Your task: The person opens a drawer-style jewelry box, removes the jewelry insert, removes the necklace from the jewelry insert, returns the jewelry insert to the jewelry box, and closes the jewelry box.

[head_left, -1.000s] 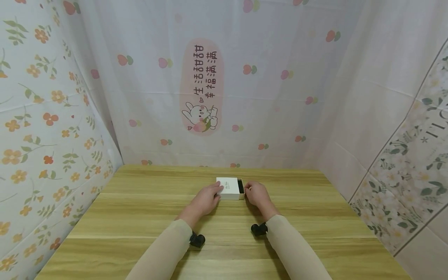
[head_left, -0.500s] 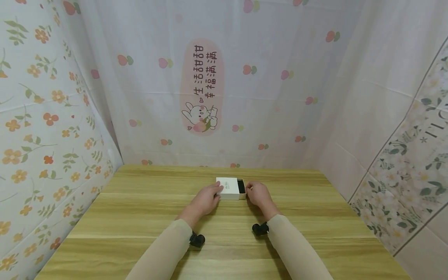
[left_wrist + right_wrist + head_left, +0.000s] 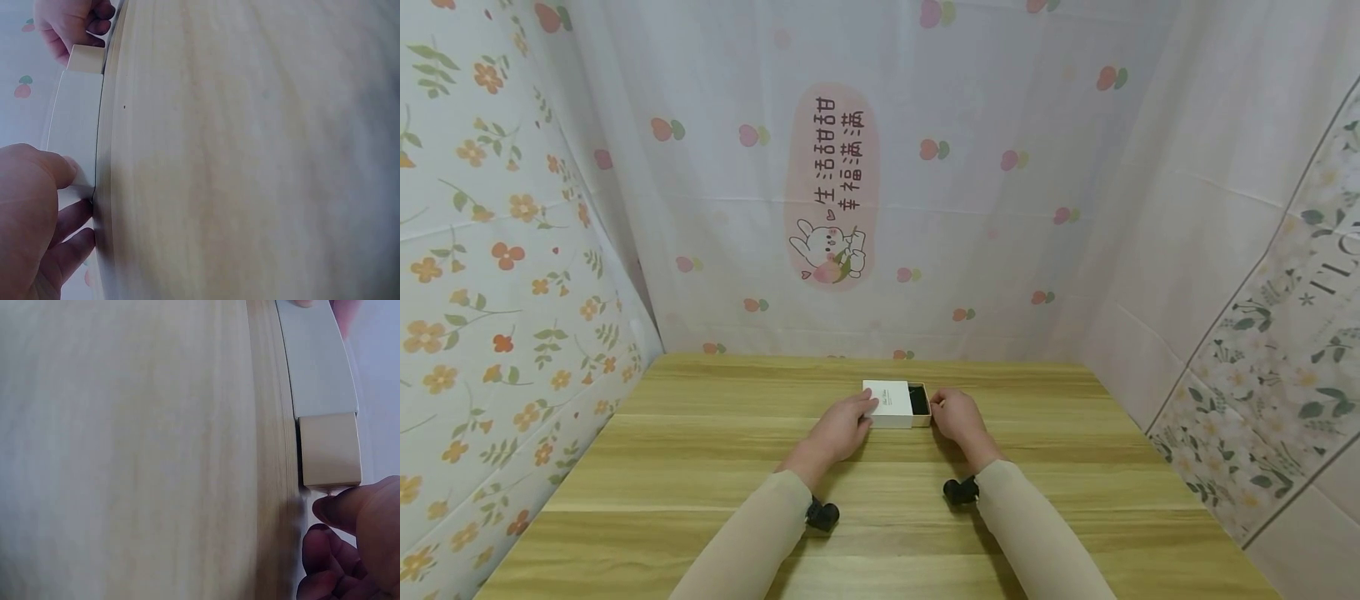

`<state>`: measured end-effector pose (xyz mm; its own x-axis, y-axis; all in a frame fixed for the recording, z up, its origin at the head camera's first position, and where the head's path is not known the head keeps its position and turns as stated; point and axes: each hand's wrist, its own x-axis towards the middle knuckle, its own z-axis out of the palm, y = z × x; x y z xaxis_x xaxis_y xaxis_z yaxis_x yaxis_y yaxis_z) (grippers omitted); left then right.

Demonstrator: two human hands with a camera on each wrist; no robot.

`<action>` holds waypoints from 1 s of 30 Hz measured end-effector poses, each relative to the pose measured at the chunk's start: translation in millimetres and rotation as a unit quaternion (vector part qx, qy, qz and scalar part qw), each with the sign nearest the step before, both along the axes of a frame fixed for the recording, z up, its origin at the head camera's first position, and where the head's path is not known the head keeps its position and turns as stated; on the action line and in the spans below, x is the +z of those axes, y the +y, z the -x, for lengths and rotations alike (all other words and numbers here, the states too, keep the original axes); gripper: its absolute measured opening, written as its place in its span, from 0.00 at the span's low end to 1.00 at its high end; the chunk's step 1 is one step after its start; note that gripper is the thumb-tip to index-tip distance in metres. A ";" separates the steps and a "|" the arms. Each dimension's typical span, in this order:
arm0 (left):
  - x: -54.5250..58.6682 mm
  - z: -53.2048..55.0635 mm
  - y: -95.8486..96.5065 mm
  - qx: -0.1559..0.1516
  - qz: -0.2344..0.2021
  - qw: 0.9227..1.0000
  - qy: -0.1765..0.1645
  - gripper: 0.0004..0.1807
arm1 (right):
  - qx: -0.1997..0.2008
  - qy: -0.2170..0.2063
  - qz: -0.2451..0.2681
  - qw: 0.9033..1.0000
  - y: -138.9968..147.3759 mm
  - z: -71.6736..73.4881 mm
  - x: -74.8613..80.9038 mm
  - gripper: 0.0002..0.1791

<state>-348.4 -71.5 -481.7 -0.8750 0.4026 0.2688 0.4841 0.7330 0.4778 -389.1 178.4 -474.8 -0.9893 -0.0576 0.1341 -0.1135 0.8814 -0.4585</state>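
Observation:
A white drawer-style box (image 3: 889, 398) with small print on its lid lies on the table, its sleeve to the left. The tan inner drawer (image 3: 330, 450) sticks out at the right end, showing a black inside (image 3: 918, 400). My left hand (image 3: 842, 427) grips the sleeve's left end, thumb on the near side and fingers on top. At the drawer's outer end is my right hand (image 3: 957, 415), fingers curled and thumb pinching close against it. A thin bit, perhaps a pull tab, shows there in the right wrist view, mostly hidden by the fingertips.
The wood-grain table (image 3: 880, 533) reaches back to a printed curtain (image 3: 1000, 250). Floral cloths hang at the left (image 3: 512, 333) and right. A small black camera sits on each wrist.
The right hand has moved slightly to the right, and the drawer has slid further out of the sleeve, baring more of the black inside. The left hand and sleeve have stayed put.

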 end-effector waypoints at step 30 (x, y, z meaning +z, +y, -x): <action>-1.1 0.4 0.0 -0.003 0.004 1.000 0.014 0.23 | -0.006 -0.002 -0.008 1.000 12.7 -0.3 -0.7 0.10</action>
